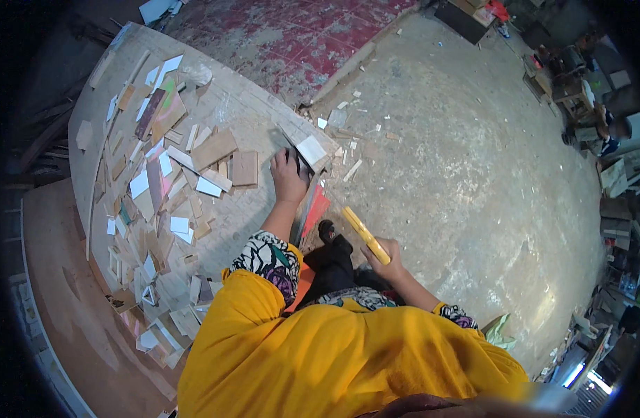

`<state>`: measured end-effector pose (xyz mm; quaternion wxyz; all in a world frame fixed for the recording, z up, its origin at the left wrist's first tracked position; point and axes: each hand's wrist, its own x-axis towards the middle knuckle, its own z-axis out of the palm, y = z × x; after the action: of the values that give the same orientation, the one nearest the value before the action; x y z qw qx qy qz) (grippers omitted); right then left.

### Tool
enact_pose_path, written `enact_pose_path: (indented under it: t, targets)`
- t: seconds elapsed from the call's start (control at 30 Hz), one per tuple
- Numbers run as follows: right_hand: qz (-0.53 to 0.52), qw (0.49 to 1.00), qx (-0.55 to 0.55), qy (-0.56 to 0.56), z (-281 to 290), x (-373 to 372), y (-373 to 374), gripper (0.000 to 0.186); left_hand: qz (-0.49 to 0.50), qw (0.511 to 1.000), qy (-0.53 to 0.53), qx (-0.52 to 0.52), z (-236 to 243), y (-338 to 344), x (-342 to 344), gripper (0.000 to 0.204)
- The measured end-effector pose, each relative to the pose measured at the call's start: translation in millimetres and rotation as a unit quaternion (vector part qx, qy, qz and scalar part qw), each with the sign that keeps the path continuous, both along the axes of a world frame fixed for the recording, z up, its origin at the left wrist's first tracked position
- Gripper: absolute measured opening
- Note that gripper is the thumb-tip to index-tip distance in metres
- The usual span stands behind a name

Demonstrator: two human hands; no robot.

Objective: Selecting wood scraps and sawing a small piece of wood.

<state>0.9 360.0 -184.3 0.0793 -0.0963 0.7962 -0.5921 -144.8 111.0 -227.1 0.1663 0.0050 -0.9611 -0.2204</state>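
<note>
At the edge of the littered worktop (240, 104), my left hand (289, 177) has its fingers curled on something dark that I cannot make out, against a small board with a pale square top (310, 149). A red panel (314, 209) hangs just below it, beside the worktop's edge. My right hand (386, 258) grips a long, narrow yellow object (358, 224) by its lower end, out over the concrete floor and right of my left hand.
Wood and white offcuts (215, 150) cover much of the worktop's left part. A brown sheet (58, 279) lies at far left. My legs and shoe (326, 231) show below. Red tiled floor (341, 35) is beyond; piled wood and clutter (571, 97) line the right side.
</note>
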Motion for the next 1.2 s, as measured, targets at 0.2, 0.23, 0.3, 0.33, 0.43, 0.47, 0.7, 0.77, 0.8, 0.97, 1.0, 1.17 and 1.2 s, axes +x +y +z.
enact_pose_path:
  t: [0.2,0.23,0.3,0.33,0.43,0.47,0.7,0.77,0.8,0.97,1.0,1.17,1.2]
  targets:
    - [0.012,0.999,0.019,0.04,-4,-45,-34,0.01,-0.019,1.0,0.006,0.001,1,-4,-10,0.046]
    - [0.014,0.999,0.019,0.039,-4,-43,-35,0.01,-0.017,1.0,0.005,0.001,4,-4,-9,0.046]
    - [-0.027,0.999,-0.03,0.035,-3,-37,-35,0.021,-0.016,0.999,-0.027,0.012,10,-1,-8,0.046]
    - [-0.025,0.998,-0.034,0.037,0,-26,-32,0.021,-0.014,1.0,-0.025,0.009,9,-5,-6,0.046]
    - [-0.02,0.999,-0.025,0.004,1,-2,-11,0.02,-0.018,0.999,0.014,-0.024,3,-3,1,0.044]
    - [0.001,1.0,0.014,0.013,-2,-2,-11,0.013,-0.02,0.999,0.015,-0.024,2,-4,-4,0.044]
    - [0.016,1.0,0.001,0.001,10,-13,-19,0.009,-0.023,0.999,-0.043,0.005,15,-12,-15,0.047]
    - [0.02,0.999,-0.007,-0.036,11,-11,-20,0.009,-0.003,0.999,-0.052,-0.008,11,-11,-11,0.047]
    - [0.013,1.0,-0.012,-0.012,8,-7,-21,0.009,0.014,0.998,-0.059,-0.022,9,-9,-8,0.048]
    - [-0.003,1.0,-0.01,-0.009,6,-6,-18,0.01,0.049,0.998,-0.019,-0.014,-1,0,-4,0.049]
    - [-0.009,1.0,-0.02,-0.02,6,-7,-17,0.011,0.042,0.999,-0.017,-0.011,0,0,-4,0.05]
    - [-0.014,0.999,-0.02,-0.03,4,-8,-18,0.014,0.017,0.999,-0.038,-0.012,5,-4,-1,0.052]
    - [-0.017,1.0,-0.02,-0.005,3,-7,-20,0.014,0.015,0.999,-0.038,-0.016,4,-6,-1,0.053]
